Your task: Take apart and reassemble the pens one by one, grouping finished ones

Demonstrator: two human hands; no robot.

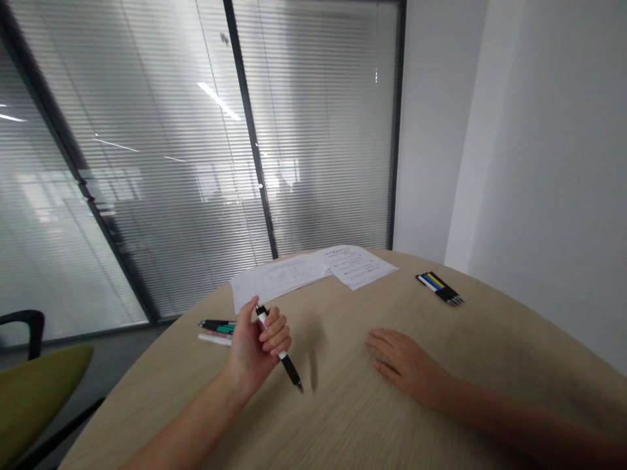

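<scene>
My left hand (259, 343) is closed around a black-and-white ballpoint pen (290, 372), held above the table. The pen's tip slants down to the right, and my thumb is raised by its top end. Flat on the wooden tabletop (343, 405), palm down, rests my right hand (404, 365), fingers stretched out and holding nothing. Just left of my left hand lie several pens (215, 328), black and green ones with a white one (214, 339) in front, partly hidden by that hand. To the right, a row of pens (439, 288) in white, blue, yellow and black lies side by side.
Printed sheets of paper (362, 266) overlap near the table's far edge. A green chair (44, 385) with a black armrest stands to the left. Behind the table are a glass partition with blinds (323, 130) and a white wall (548, 163).
</scene>
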